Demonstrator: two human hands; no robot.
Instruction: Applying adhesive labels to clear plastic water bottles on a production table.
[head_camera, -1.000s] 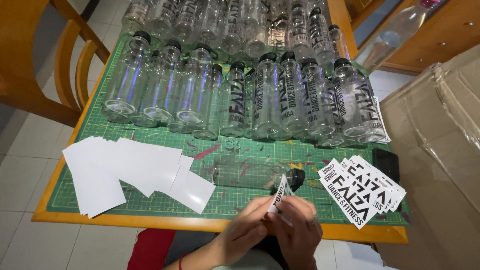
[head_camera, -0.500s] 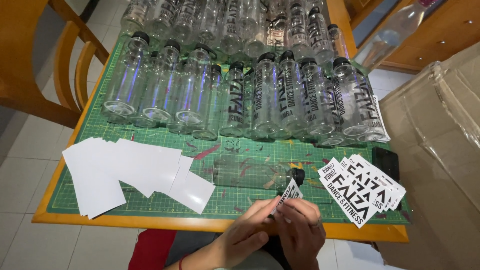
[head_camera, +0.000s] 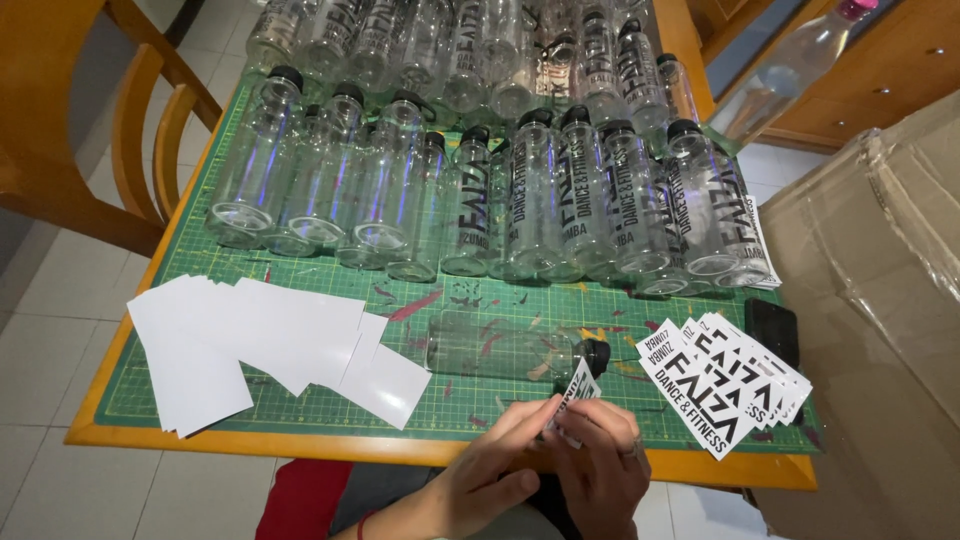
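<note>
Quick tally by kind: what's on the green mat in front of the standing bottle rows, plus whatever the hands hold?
Clear bottle lying on its side: 1
Fan of blank white sheets: 1
Fan of printed stickers: 1
Flat black device: 1
Single sticker, pinched by left hand and right hand: 1
Total: 5

The cutting mat (head_camera: 300, 262) is green with a fine pale grid and scattered red and yellow scraps. It lies on a bench (head_camera: 420, 450) of orange-brown wood. The bottles (head_camera: 560, 190) are clear with black caps, many bearing black lettering; one clear bottle (head_camera: 500, 350) lying near the bench's front edge is unprinted. The backing sheets (head_camera: 250, 340) at the front left corner are plain white. The sticker stack (head_camera: 720, 385) at the front right corner is white with bold black letters, as is the sticker (head_camera: 578, 392) between the hands. The cardboard box (head_camera: 880, 300) past the right edge is tan. The chair (head_camera: 90, 140) is orange-brown wood.
</note>
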